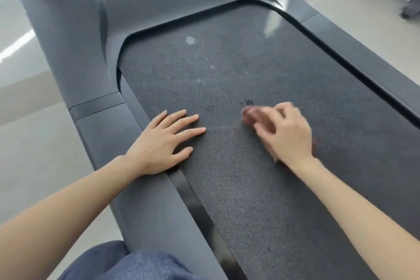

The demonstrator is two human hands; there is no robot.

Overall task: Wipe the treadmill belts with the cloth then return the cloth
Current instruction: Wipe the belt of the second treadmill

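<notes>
Step in hand: wiping the first belt; the return of the cloth is not yet due.

The left hand (163, 141) lies flat with fingers straight and spread. Its heel is on the grey side rail (127, 166) and its fingertips are on the treadmill belt (250, 188); it holds nothing and appears to serve as a brace. The right hand (288, 134) is on the belt, well apart from the left, with its fingers curled over a small reddish-brown cloth (252, 117) pressed to the surface. Hand and cloth are blurred, which suggests a stroke under way.

Pale marks (191, 40) show on the belt farther up, near the front housing. Two dark spots (209, 107) lie just beside the cloth, between the hands.

Next move, as judged: carry the cloth across the dark spots, then forward over the pale marks, with steady downward pressure. No second belt can be identified in view.
</notes>
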